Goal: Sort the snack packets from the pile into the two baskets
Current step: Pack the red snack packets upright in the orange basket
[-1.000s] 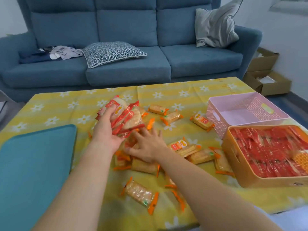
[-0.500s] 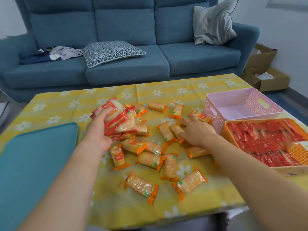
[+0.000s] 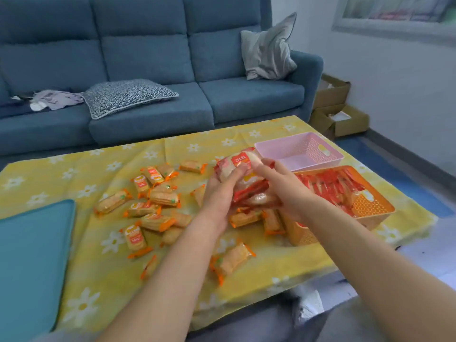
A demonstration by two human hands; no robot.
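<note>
My left hand [image 3: 222,191] grips a bundle of red-edged snack packets [image 3: 240,166] in the air beside the orange basket [image 3: 372,208]. My right hand [image 3: 283,186] holds the same bundle from the right side. The orange basket is full of red packets. Behind it stands the pink basket [image 3: 299,150], with nothing in it. Several orange-edged packets [image 3: 153,206] lie scattered on the yellow flowered tablecloth [image 3: 111,267], to the left of and below my hands.
A teal tray [image 3: 32,255] lies at the table's left front. A blue sofa [image 3: 148,70] with cushions stands behind the table. Cardboard boxes [image 3: 338,112] sit on the floor at the right.
My left hand has carried the red packet bundle rightward toward the orange basket. My right hand has left the loose packets and joined it on the bundle. The camera view shifted right.
</note>
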